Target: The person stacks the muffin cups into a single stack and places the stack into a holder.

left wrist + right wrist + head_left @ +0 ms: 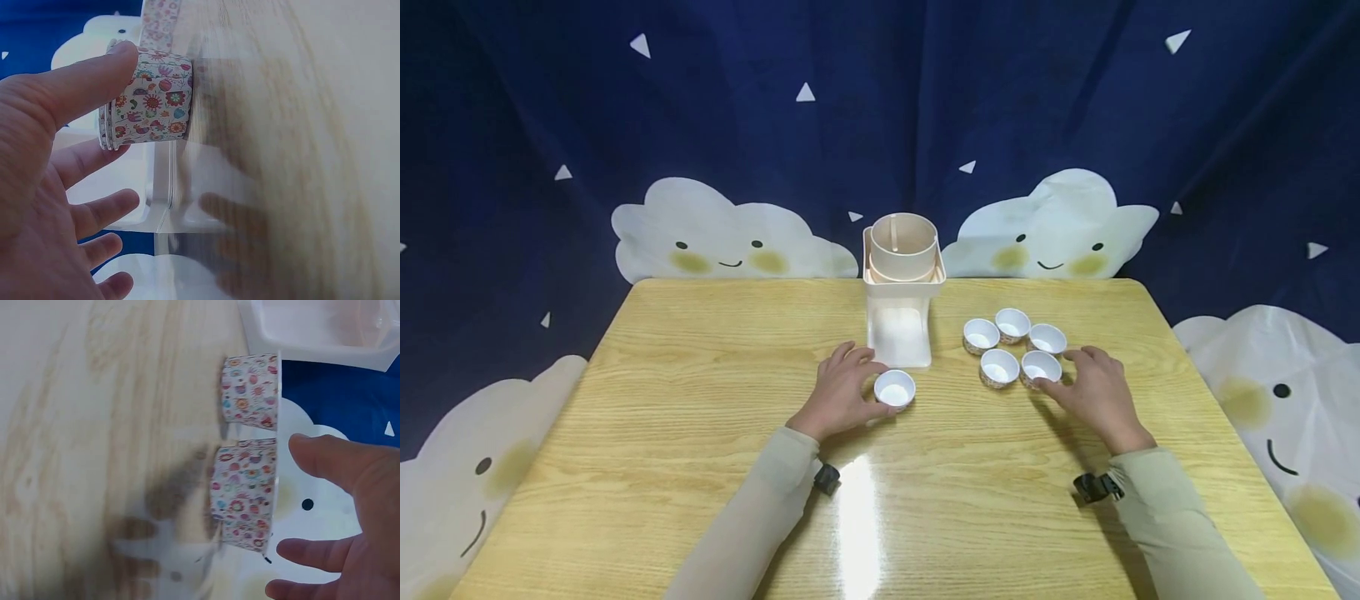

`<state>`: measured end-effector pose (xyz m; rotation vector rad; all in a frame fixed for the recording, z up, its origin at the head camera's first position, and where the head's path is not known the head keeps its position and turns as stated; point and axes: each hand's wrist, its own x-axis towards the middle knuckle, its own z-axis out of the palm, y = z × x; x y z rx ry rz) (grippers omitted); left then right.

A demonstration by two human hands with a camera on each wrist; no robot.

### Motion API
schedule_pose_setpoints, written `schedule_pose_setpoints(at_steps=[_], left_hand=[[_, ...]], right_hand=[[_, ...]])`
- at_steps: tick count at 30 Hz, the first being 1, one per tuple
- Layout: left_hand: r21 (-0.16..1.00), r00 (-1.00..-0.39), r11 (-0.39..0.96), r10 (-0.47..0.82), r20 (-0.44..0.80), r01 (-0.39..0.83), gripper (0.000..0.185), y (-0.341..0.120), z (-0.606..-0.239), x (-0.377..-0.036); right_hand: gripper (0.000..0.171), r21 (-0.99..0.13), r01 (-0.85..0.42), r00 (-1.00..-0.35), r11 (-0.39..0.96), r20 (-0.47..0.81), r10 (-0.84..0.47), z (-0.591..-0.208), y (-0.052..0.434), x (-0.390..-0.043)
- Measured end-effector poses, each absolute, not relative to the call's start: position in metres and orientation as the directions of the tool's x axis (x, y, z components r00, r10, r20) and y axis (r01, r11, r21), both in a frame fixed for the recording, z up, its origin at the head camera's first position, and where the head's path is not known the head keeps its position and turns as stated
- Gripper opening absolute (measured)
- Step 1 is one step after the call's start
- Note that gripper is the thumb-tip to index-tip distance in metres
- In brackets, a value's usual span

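While five cups [1013,346] wait clustered at right: left hand [842,390] pinching one cup [895,389] before the dispenser [903,287], thumb on its side; right hand [1093,390] relaxed, fingertips at the nearest cup [1041,368], gripping nothing. Dispenser apparently unloaded yet.
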<state>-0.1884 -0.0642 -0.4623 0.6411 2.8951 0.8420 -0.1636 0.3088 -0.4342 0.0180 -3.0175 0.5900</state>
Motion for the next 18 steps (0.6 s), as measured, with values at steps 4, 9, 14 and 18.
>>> schedule_pose_setpoints(at_steps=[4,9,14,18], left_hand=[[0.526,-0.911,0.764,0.408,0.056,0.374,0.058,-0.065,-0.463,-0.188],[0.528,-0.908,0.76,0.414,0.057,0.38,0.058,-0.064,-0.461,-0.188],[0.531,-0.909,0.759,0.414,0.055,0.378,0.056,-0.063,-0.46,-0.188],[0.527,-0.91,0.763,0.412,0.049,0.374,0.055,-0.064,-0.46,-0.188]], right_hand=[[0.082,-0.392,0.011,-1.0,0.92,0.01,0.016,-0.437,0.311,-0.164],[0.088,-0.397,0.04,-0.999,0.917,-0.044,0.025,-0.441,0.313,-0.165],[0.087,-0.394,0.044,-0.999,0.918,-0.04,0.03,-0.444,0.313,-0.167],[0.084,-0.403,0.042,-0.999,0.914,-0.026,0.035,-0.446,0.313,-0.168]])
